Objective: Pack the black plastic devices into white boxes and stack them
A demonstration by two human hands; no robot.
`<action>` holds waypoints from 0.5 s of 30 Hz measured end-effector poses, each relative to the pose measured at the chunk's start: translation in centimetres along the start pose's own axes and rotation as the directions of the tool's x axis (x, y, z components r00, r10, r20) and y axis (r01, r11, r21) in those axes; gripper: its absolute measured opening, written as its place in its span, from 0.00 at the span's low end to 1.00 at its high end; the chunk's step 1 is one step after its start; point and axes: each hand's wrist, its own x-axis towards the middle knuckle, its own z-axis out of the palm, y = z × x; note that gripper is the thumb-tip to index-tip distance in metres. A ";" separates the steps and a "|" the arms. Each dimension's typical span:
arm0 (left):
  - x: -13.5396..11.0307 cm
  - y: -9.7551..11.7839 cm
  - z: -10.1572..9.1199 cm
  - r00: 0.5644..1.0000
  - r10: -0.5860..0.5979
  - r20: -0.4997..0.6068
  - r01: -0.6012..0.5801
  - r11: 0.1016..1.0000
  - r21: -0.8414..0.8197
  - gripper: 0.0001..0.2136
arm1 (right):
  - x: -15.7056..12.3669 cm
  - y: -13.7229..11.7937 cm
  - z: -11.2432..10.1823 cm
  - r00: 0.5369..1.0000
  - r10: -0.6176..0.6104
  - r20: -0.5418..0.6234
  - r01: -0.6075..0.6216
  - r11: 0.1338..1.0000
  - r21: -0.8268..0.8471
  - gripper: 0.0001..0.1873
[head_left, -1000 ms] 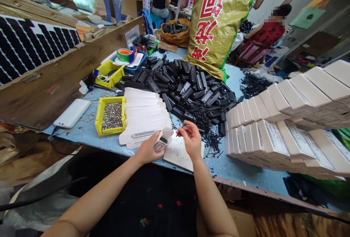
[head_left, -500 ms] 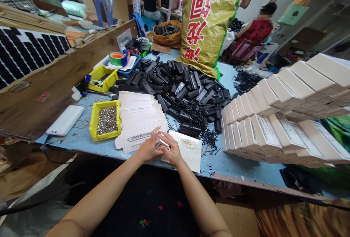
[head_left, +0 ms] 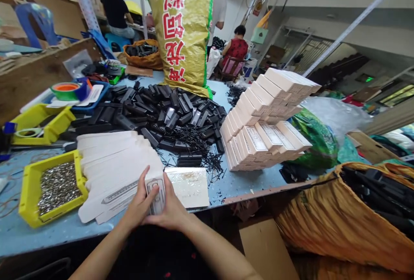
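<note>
Both of my hands grip a small white printed box [head_left: 155, 194] at the near edge of the blue table [head_left: 233, 185]. My left hand [head_left: 139, 204] wraps its left side, thumb up along it. My right hand [head_left: 172, 209] closes over its right side. Just behind lies a fanned stack of flat white box blanks [head_left: 113, 163]. A white tray-like card [head_left: 189, 185] lies to the right of my hands. Beyond it spreads a pile of black plastic parts [head_left: 161, 112] and thin black pins [head_left: 200, 150].
A yellow bin of small metal pieces [head_left: 54, 187] sits at left, another yellow bin [head_left: 39, 122] and a tape roll [head_left: 66, 90] behind it. Stacked closed white boxes [head_left: 261, 129] stand at right. A large yellow sack [head_left: 183, 34] stands at the back. Other people sit further off.
My right hand came in from the pins and closed on the box with the left. My head turned right, so an orange-brown sack of black parts now shows at right.
</note>
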 end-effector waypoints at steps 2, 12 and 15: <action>-0.9 1.0 -0.4 0.989 0.033 0.143 -0.013 0.991 -0.134 0.33 | -1.1 -1.1 -4.1 0.996 -0.042 -0.076 0.032 0.990 -0.135 0.52; -0.1 -0.2 -4.7 0.983 0.105 -0.149 -0.070 0.972 0.225 0.18 | -1.0 -4.9 -39.3 0.700 -0.212 -0.681 -0.631 0.262 -0.730 0.20; 0.9 -0.4 -9.0 0.904 0.270 -0.333 -0.052 0.840 0.540 0.18 | 0.1 -3.9 -34.9 0.689 -0.402 -0.603 -0.475 0.378 -0.794 0.18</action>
